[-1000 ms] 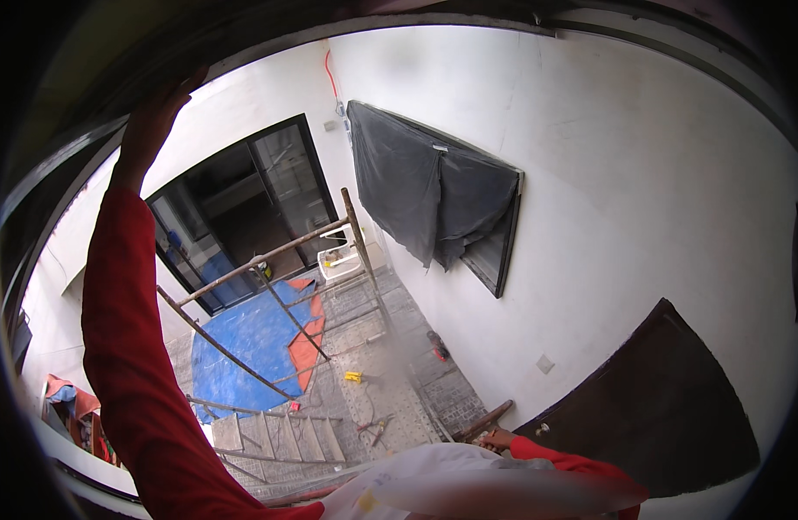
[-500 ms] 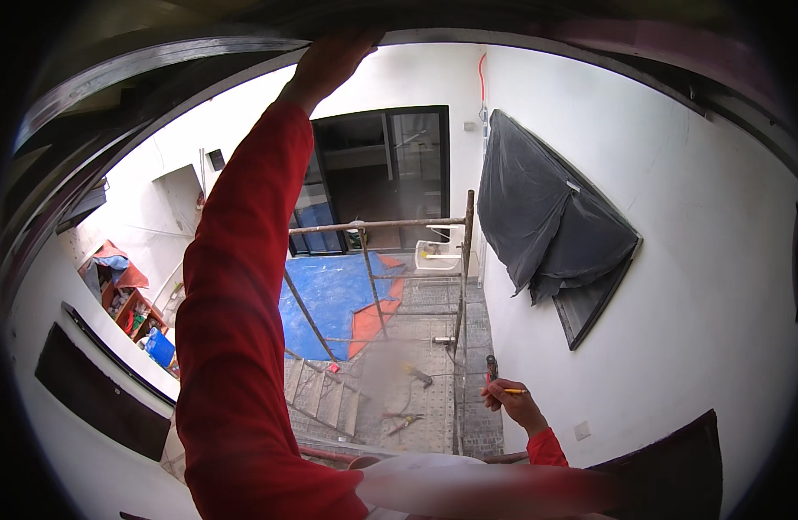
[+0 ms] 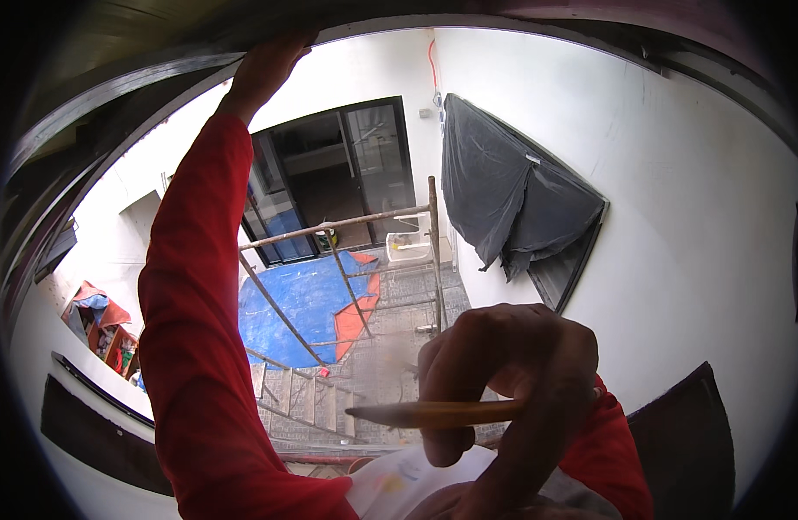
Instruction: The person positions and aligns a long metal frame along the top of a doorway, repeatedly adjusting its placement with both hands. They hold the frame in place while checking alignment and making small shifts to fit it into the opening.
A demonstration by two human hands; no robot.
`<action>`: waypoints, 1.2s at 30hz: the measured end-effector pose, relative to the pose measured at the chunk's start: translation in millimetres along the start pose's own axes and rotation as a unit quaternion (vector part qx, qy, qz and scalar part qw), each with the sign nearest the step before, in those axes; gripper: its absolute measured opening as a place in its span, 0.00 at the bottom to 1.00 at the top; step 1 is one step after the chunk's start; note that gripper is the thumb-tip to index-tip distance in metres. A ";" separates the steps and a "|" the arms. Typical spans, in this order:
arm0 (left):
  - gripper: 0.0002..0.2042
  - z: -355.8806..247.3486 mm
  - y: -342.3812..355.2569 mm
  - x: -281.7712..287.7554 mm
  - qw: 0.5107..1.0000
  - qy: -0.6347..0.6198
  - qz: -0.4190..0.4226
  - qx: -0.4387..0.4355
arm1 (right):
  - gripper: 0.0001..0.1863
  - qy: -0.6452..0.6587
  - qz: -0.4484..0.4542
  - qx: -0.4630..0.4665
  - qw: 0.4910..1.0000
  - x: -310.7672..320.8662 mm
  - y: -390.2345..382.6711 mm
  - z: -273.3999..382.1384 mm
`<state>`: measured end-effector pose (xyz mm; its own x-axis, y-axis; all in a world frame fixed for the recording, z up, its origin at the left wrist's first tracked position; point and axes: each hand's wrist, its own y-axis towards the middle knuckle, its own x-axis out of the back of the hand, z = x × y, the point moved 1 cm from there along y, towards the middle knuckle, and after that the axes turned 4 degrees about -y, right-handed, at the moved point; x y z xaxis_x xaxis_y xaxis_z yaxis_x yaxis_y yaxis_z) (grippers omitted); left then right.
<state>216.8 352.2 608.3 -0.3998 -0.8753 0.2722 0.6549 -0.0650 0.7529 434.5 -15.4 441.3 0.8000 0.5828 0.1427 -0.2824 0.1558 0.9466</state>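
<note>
My left hand (image 3: 264, 71), at the end of a raised red sleeve, reaches to the dark metal edge (image 3: 373, 28) overhead, its fingertips bent onto that edge. Close to the camera, my right hand (image 3: 511, 381) grips a wooden pencil (image 3: 429, 415) lying sideways, with its sharpened tip toward the left. This hand hides part of the floor and of the wall behind it.
Below are metal scaffolding (image 3: 282, 237), a ladder-like frame (image 3: 308, 399) and a blue-and-orange tarp (image 3: 277, 308). Beyond stand a sliding glass door (image 3: 373, 156) and a white plastic chair (image 3: 403, 247). Black plastic (image 3: 511, 191) covers a window on the right wall.
My right hand has risen with the pencil from low down to right before the camera. The view has swung, while my left hand remains up at the overhead edge.
</note>
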 end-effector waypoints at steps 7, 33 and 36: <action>0.21 1.2 0.2 -0.3 1.000 -0.010 0.018 0.008 | 0.19 -0.025 0.016 0.045 0.999 5.9 -3.2 0.2; 0.21 0.0 2.7 -0.7 1.000 -0.010 -0.010 -0.016 | 0.09 -0.158 -0.080 -0.213 0.961 59.0 -107.6 -38.0; 0.20 -2.5 3.8 2.3 1.000 -0.026 -0.009 -0.012 | 0.11 -0.251 -0.107 -0.370 0.888 66.1 -217.4 -110.8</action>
<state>219.9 348.7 610.3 -0.4442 -0.8474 0.2908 0.6620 -0.0918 0.7439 490.1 77.6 212.9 0.9601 0.0755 0.2693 -0.2165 0.8104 0.5444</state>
